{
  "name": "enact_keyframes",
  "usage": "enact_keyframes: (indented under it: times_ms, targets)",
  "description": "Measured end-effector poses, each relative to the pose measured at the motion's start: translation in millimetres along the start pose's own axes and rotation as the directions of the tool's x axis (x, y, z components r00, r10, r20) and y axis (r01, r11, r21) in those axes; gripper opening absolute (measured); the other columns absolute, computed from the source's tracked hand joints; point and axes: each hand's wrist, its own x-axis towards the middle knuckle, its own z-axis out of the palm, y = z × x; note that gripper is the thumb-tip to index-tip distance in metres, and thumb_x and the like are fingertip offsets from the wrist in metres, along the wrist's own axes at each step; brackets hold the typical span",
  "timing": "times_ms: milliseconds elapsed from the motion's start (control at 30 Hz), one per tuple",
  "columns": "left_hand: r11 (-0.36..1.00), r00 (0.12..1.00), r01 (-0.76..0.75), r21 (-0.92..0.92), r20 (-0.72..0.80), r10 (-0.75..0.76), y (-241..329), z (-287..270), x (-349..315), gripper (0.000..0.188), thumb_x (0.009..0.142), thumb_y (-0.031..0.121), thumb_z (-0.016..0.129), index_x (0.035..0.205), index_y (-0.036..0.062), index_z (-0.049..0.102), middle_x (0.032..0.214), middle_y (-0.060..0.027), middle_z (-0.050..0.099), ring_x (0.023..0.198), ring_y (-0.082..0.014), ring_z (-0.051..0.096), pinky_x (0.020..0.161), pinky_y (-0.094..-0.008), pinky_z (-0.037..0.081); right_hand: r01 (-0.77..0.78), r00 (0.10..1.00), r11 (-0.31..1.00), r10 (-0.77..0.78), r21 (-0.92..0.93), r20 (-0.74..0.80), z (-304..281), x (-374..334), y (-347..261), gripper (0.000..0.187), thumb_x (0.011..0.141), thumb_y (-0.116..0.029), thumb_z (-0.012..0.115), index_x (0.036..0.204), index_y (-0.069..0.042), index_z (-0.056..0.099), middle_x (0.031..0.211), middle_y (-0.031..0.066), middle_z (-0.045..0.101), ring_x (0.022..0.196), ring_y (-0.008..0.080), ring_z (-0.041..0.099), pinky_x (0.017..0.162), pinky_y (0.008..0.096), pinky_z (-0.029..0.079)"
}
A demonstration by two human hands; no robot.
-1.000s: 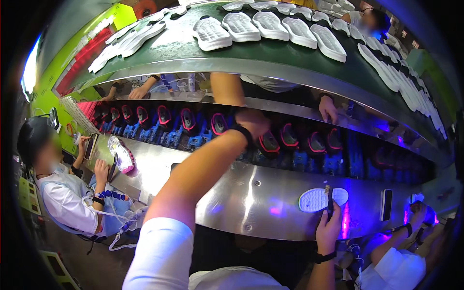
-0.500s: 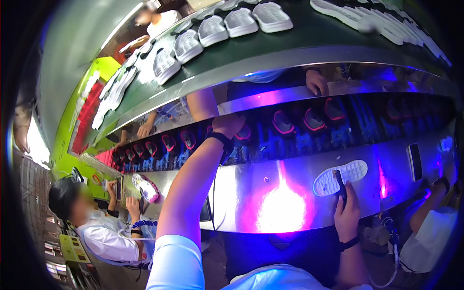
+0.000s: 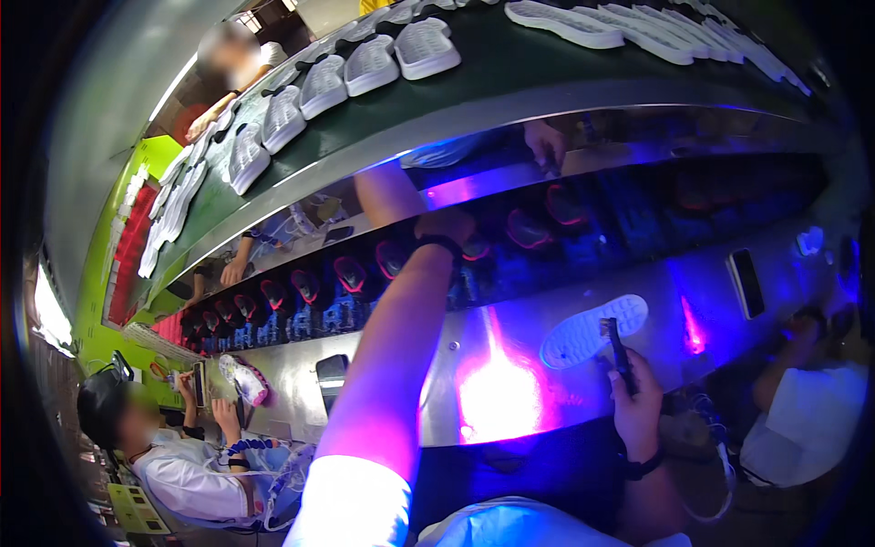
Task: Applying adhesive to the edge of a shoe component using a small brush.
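Note:
My right hand (image 3: 638, 406) is closed round the dark handle of a small brush (image 3: 622, 360). The brush head is over the white shoe sole (image 3: 570, 342), which lies on the metal bench; whether its bristles touch is not clear. My left arm stretches across the bench, and my left hand (image 3: 447, 225) is among the row of dark shoes with red-pink rims (image 3: 349, 273). One of these shoes shows just beside that hand. The fingers are lost in the dim light.
Pale soles (image 3: 424, 50) line the green upper shelf (image 3: 492, 91). Phones lie on the bench (image 3: 401, 356), one (image 3: 746, 284) at right, another dark device (image 3: 331, 383) by my left arm. Co-workers sit left (image 3: 196, 474) and right (image 3: 807, 424); another person is beyond the shelf.
The head view has shifted, so bench and shelf things appear further left. My left hand has moved right along the shoe row. My right hand still holds the brush over the sole.

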Motion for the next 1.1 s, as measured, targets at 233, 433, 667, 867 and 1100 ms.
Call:
enact_keyframes:
  times_ms: [233,433,667,867,1100]
  targets:
    - [0.276,0.969,0.161,-0.948,0.205,0.139,-55,-2,-102,0.036,0.102,0.029,0.062,0.121,-0.0012,0.063,0.103,-0.014,0.071,0.082,-0.0269,0.073,0.073,-0.0392,0.062,-0.205,0.977,0.931,0.179,0.301,0.113,-27,-21,33,0.032,0.101,-0.006,0.063,0.131,0.001,0.06,0.095,0.0024,0.068,0.076,0.0088,0.061,0.068,0.0251,0.049]
    - [0.256,1.0,-0.022,-0.966,-0.022,0.0,-90,-17,-324,0.048,0.085,0.023,0.085,0.122,0.0001,0.064,0.107,-0.0085,0.073,0.099,-0.0178,0.071,0.087,-0.0334,0.058,-0.131,0.964,0.959,0.064,0.251,0.259,3,-73,-14,0.036,0.102,-0.007,0.062,0.136,0.0,0.058,0.096,0.0034,0.069,0.072,0.0063,0.058,0.065,0.024,0.048]
    - [0.545,0.872,-0.467,-0.697,-0.464,0.154,-146,26,-480,0.086,0.07,0.022,0.094,0.141,0.0024,0.049,0.134,-0.0168,0.061,0.124,-0.0302,0.063,0.105,-0.0445,0.05,0.037,0.92,0.994,-0.076,0.106,0.384,80,-160,-61,0.042,0.095,0.0,0.067,0.137,0.001,0.061,0.119,0.014,0.073,0.108,0.0197,0.07,0.098,0.0326,0.053]
    - [0.767,0.81,-0.525,-0.37,-0.493,0.317,-179,64,-551,0.084,0.076,0.037,0.087,0.14,-0.0031,0.05,0.143,-0.0243,0.055,0.135,-0.042,0.055,0.118,-0.0596,0.035,0.228,0.821,0.965,-0.119,-0.129,0.558,138,-191,-48,0.041,0.094,-0.005,0.07,0.135,-0.002,0.065,0.119,0.0187,0.074,0.106,0.0266,0.072,0.094,0.0359,0.054]
    - [0.724,0.797,-0.562,-0.4,-0.494,0.346,-212,90,-559,0.059,0.091,0.023,0.07,0.139,-0.006,0.052,0.149,-0.0247,0.052,0.143,-0.0416,0.048,0.119,-0.0632,0.029,0.377,0.758,0.917,-0.223,-0.133,0.612,193,-199,-49,0.04,0.096,-0.012,0.069,0.135,-0.005,0.065,0.117,0.0211,0.072,0.105,0.0332,0.072,0.092,0.0382,0.054]
